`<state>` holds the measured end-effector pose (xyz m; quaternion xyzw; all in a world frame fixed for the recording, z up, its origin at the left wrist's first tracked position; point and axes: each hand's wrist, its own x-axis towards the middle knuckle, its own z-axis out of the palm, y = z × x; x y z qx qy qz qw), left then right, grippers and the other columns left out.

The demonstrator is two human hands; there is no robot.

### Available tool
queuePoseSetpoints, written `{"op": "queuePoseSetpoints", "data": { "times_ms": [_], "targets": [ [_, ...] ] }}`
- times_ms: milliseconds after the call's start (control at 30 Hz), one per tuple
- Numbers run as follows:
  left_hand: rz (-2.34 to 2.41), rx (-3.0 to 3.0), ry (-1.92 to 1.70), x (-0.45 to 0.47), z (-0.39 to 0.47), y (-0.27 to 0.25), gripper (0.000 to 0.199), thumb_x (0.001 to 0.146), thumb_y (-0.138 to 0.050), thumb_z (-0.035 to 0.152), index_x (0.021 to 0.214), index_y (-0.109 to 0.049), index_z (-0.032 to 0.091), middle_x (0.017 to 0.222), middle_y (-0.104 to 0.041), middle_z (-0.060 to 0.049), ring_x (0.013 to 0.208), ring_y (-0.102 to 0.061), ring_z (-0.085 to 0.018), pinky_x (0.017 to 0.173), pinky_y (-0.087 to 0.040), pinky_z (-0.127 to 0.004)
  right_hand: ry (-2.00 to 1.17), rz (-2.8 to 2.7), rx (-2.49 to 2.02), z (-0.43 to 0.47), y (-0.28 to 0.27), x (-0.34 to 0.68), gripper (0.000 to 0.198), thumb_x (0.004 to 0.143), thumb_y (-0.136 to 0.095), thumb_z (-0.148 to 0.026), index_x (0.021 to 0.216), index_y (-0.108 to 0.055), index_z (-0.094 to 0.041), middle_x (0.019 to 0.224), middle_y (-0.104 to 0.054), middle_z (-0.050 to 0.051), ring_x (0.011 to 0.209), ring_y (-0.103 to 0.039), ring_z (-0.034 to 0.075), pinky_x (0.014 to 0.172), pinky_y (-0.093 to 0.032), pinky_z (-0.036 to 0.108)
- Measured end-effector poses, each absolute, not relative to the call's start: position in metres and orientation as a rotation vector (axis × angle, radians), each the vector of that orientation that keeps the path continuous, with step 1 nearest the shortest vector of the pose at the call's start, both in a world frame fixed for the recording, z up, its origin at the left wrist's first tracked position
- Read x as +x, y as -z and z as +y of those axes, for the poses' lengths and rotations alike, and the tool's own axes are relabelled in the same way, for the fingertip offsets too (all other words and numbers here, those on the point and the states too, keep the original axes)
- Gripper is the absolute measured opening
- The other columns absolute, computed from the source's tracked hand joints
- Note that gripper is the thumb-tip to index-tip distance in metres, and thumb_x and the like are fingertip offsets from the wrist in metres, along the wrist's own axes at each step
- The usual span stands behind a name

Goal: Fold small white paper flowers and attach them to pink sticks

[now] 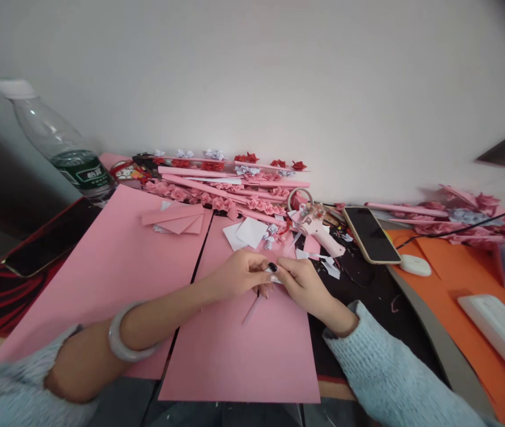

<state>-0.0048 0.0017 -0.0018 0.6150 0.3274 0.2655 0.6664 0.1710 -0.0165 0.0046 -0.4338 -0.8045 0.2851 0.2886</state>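
Observation:
My left hand (246, 274) and my right hand (303, 284) meet over a pink paper sheet (243, 367). Between their pinched fingers shows a small piece of white paper (274, 276), mostly hidden by thumbs and fingertips. Just below my left fingers a thin pale stick-like thing (251, 310) slants down; I cannot tell whether it is held or lies on the sheet. White paper squares (251, 232) lie beyond my hands. A pink glue gun (321, 234) rests beyond my right hand, among white paper scraps (331, 267).
Pink paper flowers (221, 203) and rolled pink paper tubes (199, 185) are heaped against the wall. Folded pink paper (179, 219) lies on another pink sheet (137, 267). A plastic bottle (72, 145) stands at left. A phone (371, 234) and orange paper (439, 284) lie at right.

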Motion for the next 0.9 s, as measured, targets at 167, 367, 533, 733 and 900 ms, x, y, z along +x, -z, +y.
{"op": "queuePoseSetpoints", "data": {
  "times_ms": [167, 367, 533, 733, 900],
  "targets": [
    [0.74, 1.337, -0.554, -0.0061, 0.0047, 0.0003, 0.025, 0.08, -0.059, 0.034, 0.069, -0.06, 0.011, 0.07, -0.07, -0.008, 0.062, -0.068, -0.016, 0.059, -0.054, -0.026, -0.789, -2.084, -1.146, -0.0147, -0.0051, 0.1731, 0.038, 0.092, -0.037, -0.031, 0.057, -0.04, -0.018, 0.049, -0.038, -0.004, 0.046, -0.034, 0.009, 0.046, -0.027, 0.022],
    [0.744, 1.295, -0.594, -0.0077, 0.0072, 0.0017, 0.025, 0.081, -0.059, 0.036, 0.073, -0.06, 0.012, 0.069, -0.07, -0.006, 0.063, -0.069, -0.016, 0.061, -0.055, -0.027, -0.762, -2.073, -1.191, -0.0116, -0.0047, 0.1747, 0.037, 0.092, -0.037, -0.032, 0.058, -0.035, -0.019, 0.051, -0.034, -0.005, 0.048, -0.034, 0.01, 0.047, -0.027, 0.023],
    [0.736, 1.281, -0.589, -0.0067, 0.0064, -0.0007, 0.025, 0.083, -0.057, 0.033, 0.069, -0.057, 0.012, 0.064, -0.069, -0.005, 0.057, -0.068, -0.014, 0.053, -0.053, -0.022, -0.683, -2.072, -1.207, -0.0117, -0.0053, 0.1721, 0.034, 0.09, -0.038, -0.024, 0.057, -0.03, -0.02, 0.05, -0.032, -0.005, 0.047, -0.032, 0.01, 0.047, -0.025, 0.024],
    [0.763, 1.297, -0.623, -0.0085, 0.007, -0.0033, 0.027, 0.083, -0.057, 0.033, 0.067, -0.056, 0.012, 0.064, -0.069, -0.005, 0.054, -0.066, -0.013, 0.049, -0.05, -0.02, -0.784, -2.012, -1.233, -0.0105, -0.0025, 0.176, 0.036, 0.092, -0.038, -0.033, 0.058, -0.032, -0.02, 0.051, -0.034, -0.004, 0.048, -0.033, 0.01, 0.047, -0.026, 0.024],
    [0.728, 1.261, -0.622, -0.0098, 0.009, -0.0002, 0.025, 0.084, -0.056, 0.034, 0.074, -0.059, 0.012, 0.07, -0.07, -0.006, 0.062, -0.068, -0.014, 0.059, -0.054, -0.024, -0.804, -1.951, -1.235, -0.0108, 0.0002, 0.1766, 0.034, 0.092, -0.038, -0.03, 0.06, -0.034, -0.02, 0.051, -0.036, -0.005, 0.047, -0.033, 0.01, 0.047, -0.027, 0.024]
  ]
}}
